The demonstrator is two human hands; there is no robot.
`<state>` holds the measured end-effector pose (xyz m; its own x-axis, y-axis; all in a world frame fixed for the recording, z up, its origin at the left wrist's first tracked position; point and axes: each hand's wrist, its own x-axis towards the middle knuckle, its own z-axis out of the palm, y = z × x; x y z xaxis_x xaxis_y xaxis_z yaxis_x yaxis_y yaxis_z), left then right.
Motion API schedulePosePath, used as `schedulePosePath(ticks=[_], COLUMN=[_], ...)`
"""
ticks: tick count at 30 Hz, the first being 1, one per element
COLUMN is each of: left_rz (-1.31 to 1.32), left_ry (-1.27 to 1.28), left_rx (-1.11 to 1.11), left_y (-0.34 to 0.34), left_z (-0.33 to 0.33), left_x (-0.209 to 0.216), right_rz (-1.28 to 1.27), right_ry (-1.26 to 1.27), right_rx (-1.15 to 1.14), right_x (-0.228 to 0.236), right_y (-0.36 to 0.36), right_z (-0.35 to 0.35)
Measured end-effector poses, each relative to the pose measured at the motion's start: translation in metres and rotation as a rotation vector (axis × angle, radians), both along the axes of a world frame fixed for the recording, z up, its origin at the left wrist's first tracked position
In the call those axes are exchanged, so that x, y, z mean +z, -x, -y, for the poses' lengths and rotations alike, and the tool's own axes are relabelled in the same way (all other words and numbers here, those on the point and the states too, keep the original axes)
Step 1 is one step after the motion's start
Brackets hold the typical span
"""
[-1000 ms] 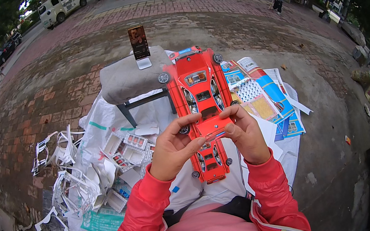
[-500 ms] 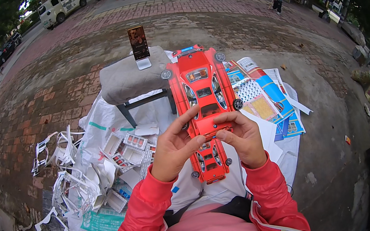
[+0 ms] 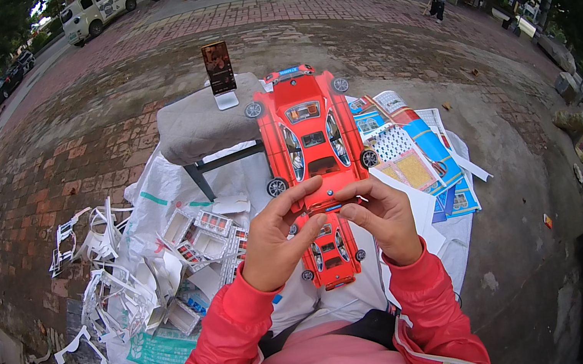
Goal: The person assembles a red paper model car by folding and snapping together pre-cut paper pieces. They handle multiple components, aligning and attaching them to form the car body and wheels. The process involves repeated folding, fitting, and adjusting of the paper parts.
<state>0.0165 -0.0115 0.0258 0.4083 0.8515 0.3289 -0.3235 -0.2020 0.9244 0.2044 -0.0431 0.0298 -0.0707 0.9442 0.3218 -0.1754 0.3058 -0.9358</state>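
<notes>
A large red car cutout (image 3: 317, 159), apparently of printed card, stretches away from me with its wheels spread out at the sides. My left hand (image 3: 281, 234) and my right hand (image 3: 386, 221) pinch its near end, thumbs below and fingers above. Both hands are closed on that edge, and the fingers hide part of it. Just below, a smaller red car cutout (image 3: 330, 251) of the same pattern lies over my lap, its far end close under my thumbs. I cannot tell whether the two cutouts are joined.
A grey padded stool (image 3: 201, 132) stands ahead, with a phone (image 3: 218, 68) upright on it. White cut-out pieces (image 3: 121, 298) are heaped at left on a white sack (image 3: 146, 196). Colourful printed sheets (image 3: 419, 152) lie at right. Far off, a person (image 3: 438, 0) stands on the paving.
The large car cutout has shifted slightly left, its near end bending between my fingers. My left fingers have moved a little toward me along its edge. The smaller cutout has barely moved.
</notes>
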Motion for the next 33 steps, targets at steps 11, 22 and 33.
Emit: schedulePosePath(ticks=[11,22,33], left_rz=[-0.023,-0.335,-0.308], left_ry=[-0.042,-0.536,-0.621], left_rx=[-0.003,0.412,0.516], left_y=[0.003,-0.006,-0.011], left_z=[-0.003,-0.001,-0.003], left_x=[0.0,0.006,0.008], right_rz=[0.013,-0.001,0.37], right_ry=[-0.065,-0.113,-0.422], right_rx=[-0.14,-0.229,-0.436], right_x=[0.0,0.0,-0.009], right_y=[0.009,0.012,0.007], right_z=[0.003,0.003,-0.002])
